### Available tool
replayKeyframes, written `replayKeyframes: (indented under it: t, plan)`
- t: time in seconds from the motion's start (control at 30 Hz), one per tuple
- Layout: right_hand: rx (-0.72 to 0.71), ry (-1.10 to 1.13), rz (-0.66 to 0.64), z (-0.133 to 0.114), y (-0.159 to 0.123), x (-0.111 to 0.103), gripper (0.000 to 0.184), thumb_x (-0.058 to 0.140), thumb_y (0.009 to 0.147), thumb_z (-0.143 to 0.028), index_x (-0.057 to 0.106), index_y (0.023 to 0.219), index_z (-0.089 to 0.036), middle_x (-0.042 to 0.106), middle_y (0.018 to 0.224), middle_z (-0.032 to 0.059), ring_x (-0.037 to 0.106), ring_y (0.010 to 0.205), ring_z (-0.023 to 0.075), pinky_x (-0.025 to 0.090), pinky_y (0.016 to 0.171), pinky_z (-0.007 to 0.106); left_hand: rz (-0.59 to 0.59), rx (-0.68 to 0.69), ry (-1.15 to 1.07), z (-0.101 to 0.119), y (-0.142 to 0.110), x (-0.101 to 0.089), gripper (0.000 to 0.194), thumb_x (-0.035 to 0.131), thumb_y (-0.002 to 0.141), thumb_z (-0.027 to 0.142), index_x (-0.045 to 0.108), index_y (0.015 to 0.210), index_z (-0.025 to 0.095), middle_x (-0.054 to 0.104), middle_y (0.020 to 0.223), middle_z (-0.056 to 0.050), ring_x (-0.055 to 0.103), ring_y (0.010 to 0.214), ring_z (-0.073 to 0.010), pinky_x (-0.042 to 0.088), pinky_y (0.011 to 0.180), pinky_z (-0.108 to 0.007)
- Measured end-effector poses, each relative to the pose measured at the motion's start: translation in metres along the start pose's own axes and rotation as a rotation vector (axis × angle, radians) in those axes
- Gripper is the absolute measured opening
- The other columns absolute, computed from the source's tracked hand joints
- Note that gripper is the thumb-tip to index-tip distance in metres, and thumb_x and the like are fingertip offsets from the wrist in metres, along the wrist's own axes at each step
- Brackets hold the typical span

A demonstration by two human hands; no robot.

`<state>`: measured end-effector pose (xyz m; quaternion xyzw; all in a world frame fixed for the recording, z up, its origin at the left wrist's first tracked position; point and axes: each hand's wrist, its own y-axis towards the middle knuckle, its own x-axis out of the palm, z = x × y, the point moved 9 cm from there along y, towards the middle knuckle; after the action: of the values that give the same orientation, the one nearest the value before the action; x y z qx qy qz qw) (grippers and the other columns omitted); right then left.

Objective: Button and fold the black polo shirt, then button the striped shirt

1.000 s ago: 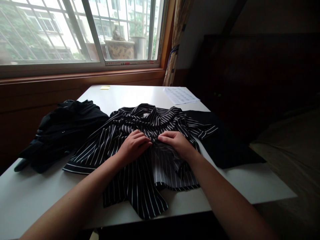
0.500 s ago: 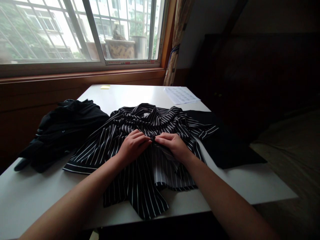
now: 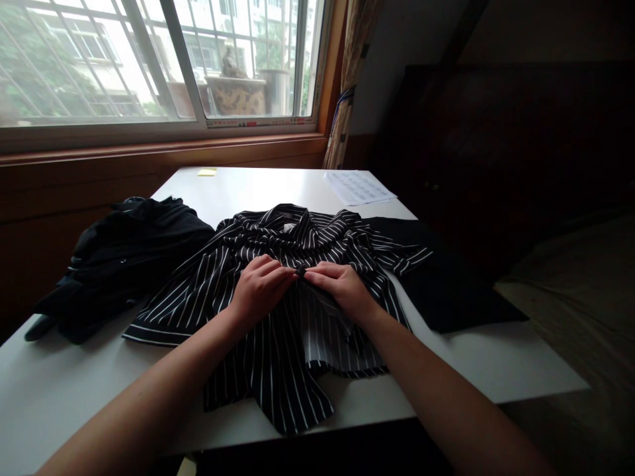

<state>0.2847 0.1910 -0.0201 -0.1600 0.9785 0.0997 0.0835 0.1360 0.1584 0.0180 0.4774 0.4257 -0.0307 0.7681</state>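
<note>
A black shirt with white stripes [image 3: 278, 357] lies spread on the white table, its collar at the far side and its front hem near the table's edge. Over the middle of its front, my left hand [image 3: 260, 284] pinches the cloth between thumb and fingers. Just to the right, my right hand [image 3: 342, 287] grips the shirt's front edge the same way. The fingertips of both hands almost meet at a small dark bunch of fabric; any button there is too small to make out. Below my right hand the lower front is folded open, showing the paler inside.
A heap of dark clothing [image 3: 124, 258] sits at the left of the table [image 3: 238, 188]. Flat black cloth [image 3: 456, 297] lies to the right, partly under the shirt's sleeve. Printed paper [image 3: 360, 188] and a yellow note [image 3: 207, 172] rest at the back, below a barred window.
Both hands keep their pinch on the shirt front, with the fingertips shifted very slightly. The shirt and the other clothes lie as before; the view has moved a little.
</note>
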Motion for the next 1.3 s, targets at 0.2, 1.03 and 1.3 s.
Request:
replayKeyframes:
  t: [0.2,1.03,1.3]
  plan:
    - [-0.032,-0.052,0.025,-0.005,0.0,-0.001,0.025,0.069,0.083,-0.042,0.079,0.097,-0.024,0.069,0.086,0.0028,0.061,0.082,0.0169,0.047,0.079,0.032,-0.058,0.05,0.184,0.005,0.0,0.003,0.016,0.053,0.097,0.029,0.067,0.095,0.021,0.067,0.077,-0.002,0.053,0.074,-0.0177,0.041,0.073,-0.034]
    - [-0.2,-0.352,0.132,-0.019,-0.002,0.004,0.017,0.069,0.082,-0.036,0.071,0.089,-0.022,0.061,0.079,0.0017,0.057,0.072,0.0154,0.046,0.065,0.029,-0.125,0.095,0.239,0.012,-0.001,0.011,0.02,0.052,0.096,0.024,0.063,0.079,0.02,0.068,0.07,-0.002,0.058,0.068,-0.0174,0.042,0.071,-0.033]
    - [-0.229,-0.385,0.138,-0.025,-0.004,0.003,0.011,0.068,0.083,-0.03,0.069,0.088,-0.02,0.06,0.079,0.0014,0.057,0.072,0.0147,0.046,0.065,0.028,-0.059,-0.036,-0.046,-0.002,-0.002,0.009,0.013,0.061,0.093,0.031,0.066,0.098,0.021,0.075,0.088,-0.003,0.068,0.079,-0.0173,0.053,0.075,-0.031]
